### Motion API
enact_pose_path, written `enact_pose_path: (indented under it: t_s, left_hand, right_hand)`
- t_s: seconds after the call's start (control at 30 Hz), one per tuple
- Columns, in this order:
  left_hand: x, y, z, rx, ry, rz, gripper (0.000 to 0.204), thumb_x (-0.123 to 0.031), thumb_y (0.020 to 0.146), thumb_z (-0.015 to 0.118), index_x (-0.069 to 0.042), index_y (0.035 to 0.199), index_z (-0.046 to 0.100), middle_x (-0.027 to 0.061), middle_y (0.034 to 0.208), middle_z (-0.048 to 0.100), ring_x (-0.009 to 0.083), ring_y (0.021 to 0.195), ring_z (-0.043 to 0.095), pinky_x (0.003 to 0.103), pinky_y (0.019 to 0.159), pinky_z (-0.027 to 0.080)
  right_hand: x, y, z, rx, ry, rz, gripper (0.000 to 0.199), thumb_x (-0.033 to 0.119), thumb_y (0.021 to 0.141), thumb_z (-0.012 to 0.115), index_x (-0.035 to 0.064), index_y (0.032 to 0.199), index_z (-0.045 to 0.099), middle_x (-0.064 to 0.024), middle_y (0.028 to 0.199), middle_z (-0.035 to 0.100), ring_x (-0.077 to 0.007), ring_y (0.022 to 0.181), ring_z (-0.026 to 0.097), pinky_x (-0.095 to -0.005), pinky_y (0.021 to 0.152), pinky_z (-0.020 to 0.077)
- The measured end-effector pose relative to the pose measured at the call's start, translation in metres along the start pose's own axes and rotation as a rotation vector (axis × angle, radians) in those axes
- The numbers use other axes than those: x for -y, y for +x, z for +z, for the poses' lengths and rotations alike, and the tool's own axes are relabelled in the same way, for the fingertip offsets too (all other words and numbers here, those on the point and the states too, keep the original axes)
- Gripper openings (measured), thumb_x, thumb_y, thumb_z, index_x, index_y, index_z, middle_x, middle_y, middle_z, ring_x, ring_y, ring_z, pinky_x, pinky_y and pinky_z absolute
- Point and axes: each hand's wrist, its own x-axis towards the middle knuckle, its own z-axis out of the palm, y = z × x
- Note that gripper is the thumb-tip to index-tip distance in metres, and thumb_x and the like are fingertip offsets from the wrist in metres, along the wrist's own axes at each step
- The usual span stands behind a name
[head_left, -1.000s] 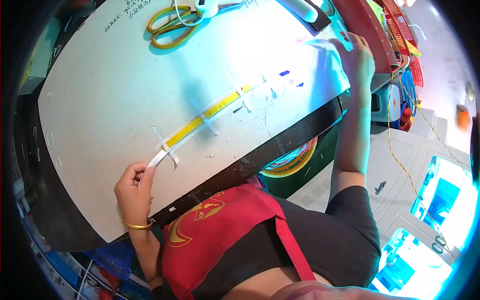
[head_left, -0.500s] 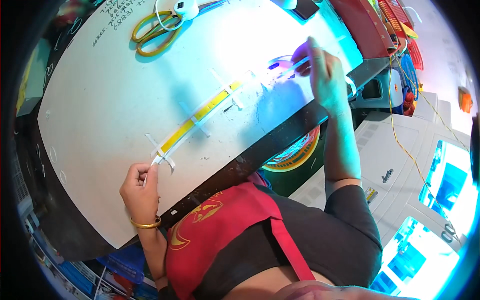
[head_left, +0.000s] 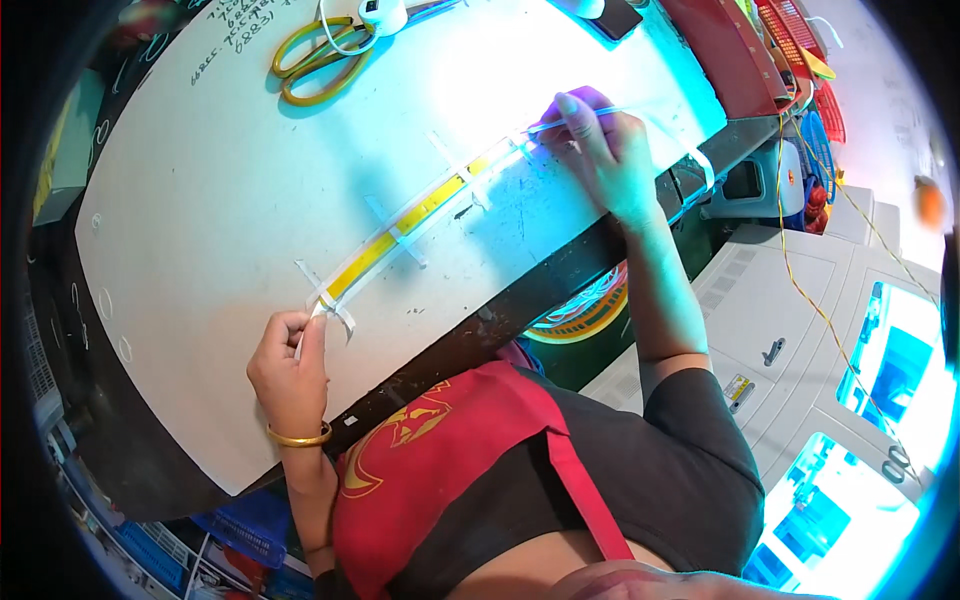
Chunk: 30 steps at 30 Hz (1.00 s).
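Note:
A narrow yellow strip (head_left: 362,263) lies slantwise on the white tabletop (head_left: 200,300), with short white tape pieces (head_left: 408,246) crossing it. At its lower left end my left hand (head_left: 290,365) is closed in a pinch on the end of a thin white strip. My right hand (head_left: 605,155) is closed in a pinch on a pale strip (head_left: 548,126) at the upper right end of the yellow one. Bright glare blurs the detail there. A white tail of strip (head_left: 704,172) curls over the table edge beyond my right hand.
Yellow-handled scissors (head_left: 325,75) lie at the far side beside a white round device (head_left: 383,14) with a cord. A dark phone (head_left: 615,20) and a red box (head_left: 722,50) stand at the far right. The dark table edge (head_left: 470,335) runs close before me.
My right hand has come left and down to the upper right end of the yellow strip, bringing the pale strip with it. My left hand keeps its pinch, barely shifted.

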Motion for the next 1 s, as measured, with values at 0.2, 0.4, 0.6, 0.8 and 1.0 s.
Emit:
enact_pose_path:
  t_s: [0.2,0.4,0.6,0.8,1.0]
  left_hand:
    - [-0.0025,0.0005,-0.0003,0.001,0.008,-0.028,0.012,-0.011,0.091,0.066,-0.003,0.084,0.062,-0.0036,0.06,0.051,0.002,0.044,0.041,0.021,0.038,0.031]
    - [0.0009,0.0009,0.0006,-0.015,0.036,0.016,0.011,-0.011,0.091,0.065,-0.003,0.084,0.061,-0.0035,0.06,0.051,0.0024,0.044,0.041,0.021,0.038,0.031]
    - [0.0001,0.0007,-0.001,-0.01,0.018,0.005,0.011,-0.009,0.09,0.067,-0.002,0.084,0.061,-0.0007,0.061,0.054,0.004,0.048,0.043,0.023,0.042,0.034]
    - [0.0006,0.0018,-0.0005,-0.005,0.029,-0.01,0.011,-0.007,0.087,0.069,0.0,0.084,0.061,0.0036,0.063,0.057,0.0077,0.055,0.046,0.025,0.051,0.039]
    - [0.0035,0.0016,-0.001,-0.003,0.028,0.012,0.011,-0.008,0.087,0.069,0.0,0.085,0.061,0.005,0.065,0.059,0.0091,0.057,0.049,0.026,0.054,0.042]
  right_hand:
    - [-0.0006,0.0011,0.0081,-0.014,-0.28,-0.173,0.027,0.025,0.101,0.052,0.0026,0.096,0.065,-0.0085,0.075,0.071,-0.0231,0.067,0.071,-0.0333,0.063,0.0545]
    - [0.0048,-0.002,0.0096,0.008,-0.446,-0.227,0.025,0.017,0.103,0.05,-0.0023,0.102,0.066,-0.0102,0.083,0.07,-0.0199,0.073,0.073,-0.0298,0.063,0.0554]
    - [0.0029,-0.0038,0.0117,-0.016,-0.474,-0.292,0.025,0.017,0.103,0.049,-0.003,0.102,0.065,-0.0113,0.082,0.07,-0.0206,0.072,0.073,-0.03,0.062,0.0553]
    - [0.003,-0.0051,0.0111,-0.027,-0.456,-0.272,0.027,0.019,0.104,0.047,-0.003,0.101,0.063,-0.0118,0.079,0.071,-0.0213,0.071,0.073,-0.0303,0.063,0.0556]
    - [0.0082,-0.0031,0.0065,0.067,-0.548,-0.294,0.029,0.02,0.104,0.046,-0.0033,0.101,0.064,-0.0132,0.083,0.071,-0.0205,0.074,0.072,-0.0295,0.067,0.0554]
